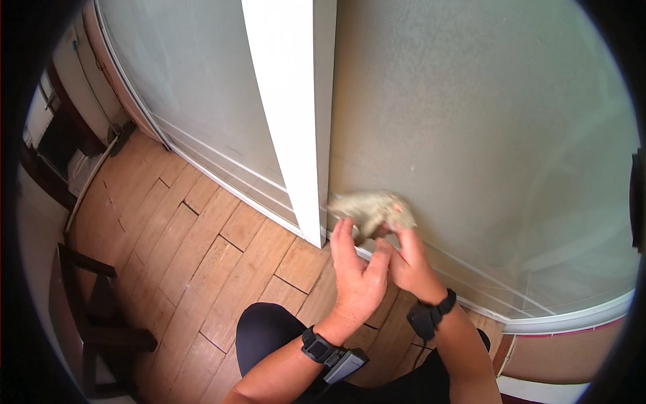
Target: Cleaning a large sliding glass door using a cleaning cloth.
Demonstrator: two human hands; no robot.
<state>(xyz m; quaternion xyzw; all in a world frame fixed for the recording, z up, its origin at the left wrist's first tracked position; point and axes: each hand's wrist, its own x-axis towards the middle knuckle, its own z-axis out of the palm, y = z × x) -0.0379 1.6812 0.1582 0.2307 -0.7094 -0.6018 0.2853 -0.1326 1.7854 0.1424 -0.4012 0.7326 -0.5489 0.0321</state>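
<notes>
A pale, crumpled cloth (pixel 373 209), blurred by motion, is against or just before the frosted glass panel (pixel 454 151), near its lower edge. My right hand (pixel 411 260) grips the cloth from below, its fingers partly hidden. Beside it, my left hand (pixel 358 267) is raised with the fingers stretched up and the thumb apart, close to the cloth's lower left side; nothing shows in its grasp. Both wrists carry black straps with small devices. The white upright frame edge (pixel 320 126) stands just left of the cloth.
A second glass panel (pixel 202 76) stands on the left. Wood-look floor tiles (pixel 217 267) lie below, with a dark wooden piece of furniture (pixel 86 333) at the lower left. The white bottom rail (pixel 570 320) runs along the right panel. My bent knee (pixel 267 328) is near the floor.
</notes>
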